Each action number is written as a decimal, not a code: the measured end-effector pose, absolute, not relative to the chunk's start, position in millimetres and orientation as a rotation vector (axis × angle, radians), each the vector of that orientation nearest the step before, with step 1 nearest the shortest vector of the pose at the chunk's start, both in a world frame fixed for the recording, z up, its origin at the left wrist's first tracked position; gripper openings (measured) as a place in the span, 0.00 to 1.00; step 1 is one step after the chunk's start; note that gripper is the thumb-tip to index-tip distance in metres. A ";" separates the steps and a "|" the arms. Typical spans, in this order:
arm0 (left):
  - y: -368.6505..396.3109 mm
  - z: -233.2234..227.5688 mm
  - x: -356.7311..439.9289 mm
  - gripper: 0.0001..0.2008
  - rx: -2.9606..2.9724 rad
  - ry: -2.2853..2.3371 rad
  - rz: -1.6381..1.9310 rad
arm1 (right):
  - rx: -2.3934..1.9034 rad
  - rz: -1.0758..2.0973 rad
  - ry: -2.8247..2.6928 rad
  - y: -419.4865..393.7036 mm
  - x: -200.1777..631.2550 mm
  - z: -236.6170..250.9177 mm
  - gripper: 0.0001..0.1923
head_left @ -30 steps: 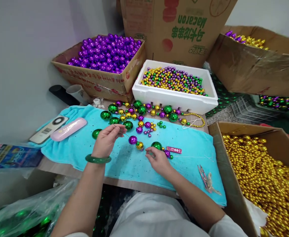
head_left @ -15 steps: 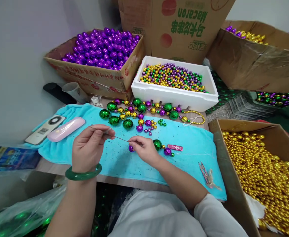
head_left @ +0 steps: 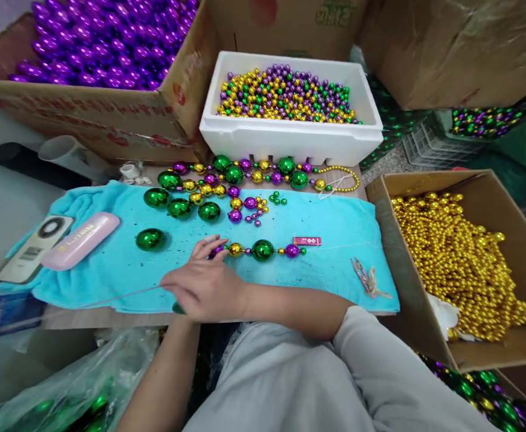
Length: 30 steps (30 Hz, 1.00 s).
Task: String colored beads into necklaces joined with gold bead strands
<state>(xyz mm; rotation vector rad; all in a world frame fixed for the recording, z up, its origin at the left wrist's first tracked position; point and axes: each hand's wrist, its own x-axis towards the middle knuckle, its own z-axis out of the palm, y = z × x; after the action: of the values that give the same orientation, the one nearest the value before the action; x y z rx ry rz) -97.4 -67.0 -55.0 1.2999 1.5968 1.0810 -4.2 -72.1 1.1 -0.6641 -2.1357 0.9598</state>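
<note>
My right hand (head_left: 211,288) crosses over my left, its fingers closed on a thin string (head_left: 132,293) that runs off to the left. Mostly hidden beneath it, my left hand (head_left: 205,245) shows only its fingers, around the purple bead (head_left: 218,251) at the left end of a strung row. Past that bead the row has a gold bead (head_left: 235,249), a large green bead (head_left: 263,249) and another purple bead (head_left: 292,250), with white thread continuing right. A green bangle (head_left: 179,308) peeks out at my left wrist. A red tag (head_left: 307,241) lies beside the row.
A blue towel (head_left: 334,270) covers the table. On it lie a loose green bead (head_left: 150,239), small pliers-like snips (head_left: 364,277), a pink case (head_left: 83,240) and a phone (head_left: 35,249). Behind stand a foam box (head_left: 289,137) and a carton (head_left: 87,120); a gold-bead carton (head_left: 483,354) is right.
My hands were apart, stretching the string between them. My right hand has moved left across my left, which has gone to the bead row. The camera view has shifted too.
</note>
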 end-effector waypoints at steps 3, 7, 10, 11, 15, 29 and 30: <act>-50.7 -65.0 -86.5 0.15 1.226 1.513 1.153 | -0.537 0.932 -2.218 -86.0 -11.0 6.9 0.11; -37.8 -75.3 -75.5 0.24 1.157 1.335 1.161 | -0.569 1.031 -2.115 -97.6 -4.3 12.1 0.11; -35.4 -83.1 -76.2 0.21 1.461 1.529 1.054 | -0.611 1.147 -1.927 -103.3 10.1 11.7 0.10; -35.2 -85.4 -79.0 0.19 1.569 1.616 0.999 | -0.628 1.180 -1.871 -104.9 16.6 10.3 0.10; -33.7 -88.1 -105.2 0.20 1.885 1.723 0.772 | -0.773 1.326 -1.687 -108.9 48.6 -2.1 0.08; 51.6 -33.4 -60.1 0.15 2.713 1.456 0.221 | -0.845 1.343 -1.499 -118.0 95.2 -35.7 0.05; 56.1 -37.9 -46.1 0.14 2.727 1.429 0.174 | -0.834 1.330 -1.496 -119.0 96.4 -35.3 0.05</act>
<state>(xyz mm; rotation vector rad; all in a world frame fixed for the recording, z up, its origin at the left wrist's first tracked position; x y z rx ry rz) -46.1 56.1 -37.9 2.7269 1.4290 0.1742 96.4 -119.0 -35.3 -0.8343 -1.4955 1.3295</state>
